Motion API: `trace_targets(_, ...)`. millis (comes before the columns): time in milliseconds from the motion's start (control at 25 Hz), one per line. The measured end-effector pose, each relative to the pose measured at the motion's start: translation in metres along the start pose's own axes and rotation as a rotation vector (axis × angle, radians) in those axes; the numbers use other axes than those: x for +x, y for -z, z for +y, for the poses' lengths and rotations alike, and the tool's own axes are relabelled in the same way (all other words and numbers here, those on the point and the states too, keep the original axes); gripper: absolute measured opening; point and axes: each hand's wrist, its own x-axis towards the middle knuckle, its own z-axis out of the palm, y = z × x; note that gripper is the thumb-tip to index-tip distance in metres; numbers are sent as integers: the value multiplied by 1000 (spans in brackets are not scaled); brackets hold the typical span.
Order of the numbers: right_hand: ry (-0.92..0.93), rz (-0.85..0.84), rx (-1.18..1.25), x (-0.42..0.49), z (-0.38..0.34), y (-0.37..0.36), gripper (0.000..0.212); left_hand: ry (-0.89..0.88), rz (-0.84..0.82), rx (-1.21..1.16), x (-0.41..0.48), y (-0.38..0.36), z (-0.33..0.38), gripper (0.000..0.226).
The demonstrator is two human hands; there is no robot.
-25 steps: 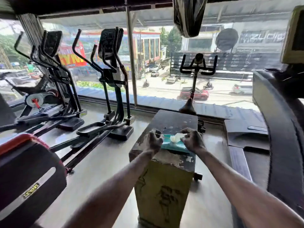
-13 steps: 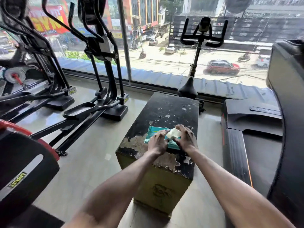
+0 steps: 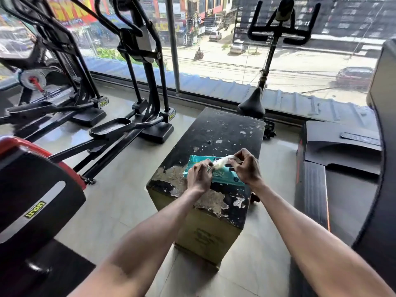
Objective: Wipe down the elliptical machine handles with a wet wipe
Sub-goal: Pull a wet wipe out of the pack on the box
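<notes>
Two hands: both were over the near end of the box (image 3: 225, 133), close together.
Right hand (image 3: 246, 168): thumb and fingers were bent in a narrow pinch on the far end of the wipe (image 3: 221, 162), raised a little above the box top.
Left hand (image 3: 199, 177): fingers were curled down onto the pack (image 3: 227, 179), holding it to the box, with the fingertips at the wipe's near end.
Wipe: white and bunched, it stretched between the two hands, just above the pack.
Pack: teal and flat, it lay on the box's near half, on the peeling paint.
Hidden: the pack's opening was under the fingers. Whether the left fingertips also pinched the wipe was unclear. The print on the pack was too blurred to read.
Elliptical (image 3: 145, 61): it stood left of the box, well apart from the hands. Its handles (image 3: 107, 20) were cut off by the top edge.
Around: a second elliptical (image 3: 64, 61) stood further left of the box. A bike (image 3: 251, 106) was just behind it, by the window (image 3: 214, 50), and a treadmill (image 3: 342, 146) stood to its right.
</notes>
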Motion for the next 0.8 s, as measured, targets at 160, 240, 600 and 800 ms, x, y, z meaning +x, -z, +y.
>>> trace_targets(160,24,-47,109,1,3,-7,15,-39,-86,-18,1,-3,-2,50)
trace_targets(240,96,-86,-11,1,3,-7,14,-32,-112,6,0,-7,-3,72)
trace_targets(600,209,9,47,10,-4,-14,13,-10,-118,122,-3,-17,-1,76)
trace_targets(800,240,63,-6,28,-22,2,16,-22,-93,72,-3,-18,0,67)
